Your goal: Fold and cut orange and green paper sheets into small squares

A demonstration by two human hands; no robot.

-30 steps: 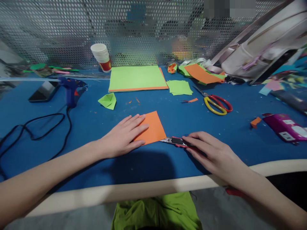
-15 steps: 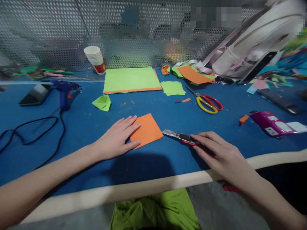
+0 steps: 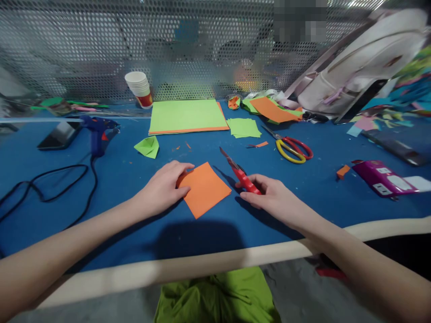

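Note:
A square of orange paper [image 3: 206,190] lies on the blue table in front of me, turned like a diamond. My left hand [image 3: 168,185] is curled at its left corner, thumb and fingers closed on that edge. To the right of the paper, my right hand [image 3: 266,193] grips a red utility knife [image 3: 244,176]. The knife's blade points up and to the left, raised above the tabletop and apart from the paper. Behind my left hand sits a small folded green paper piece [image 3: 148,147].
Green and orange sheets [image 3: 188,116] are stacked at the back, beside small green squares [image 3: 244,128]. Scissors [image 3: 292,149] lie at right, near a purple packet [image 3: 384,178]. On the left are a glue gun [image 3: 97,134], its cord and a phone [image 3: 60,133]. Paper cups [image 3: 138,89] stand behind.
My right hand has moved left and turned the knife so the blade points up and away. The orange paper has rotated slightly, and my left fingers have gone from flat to curled.

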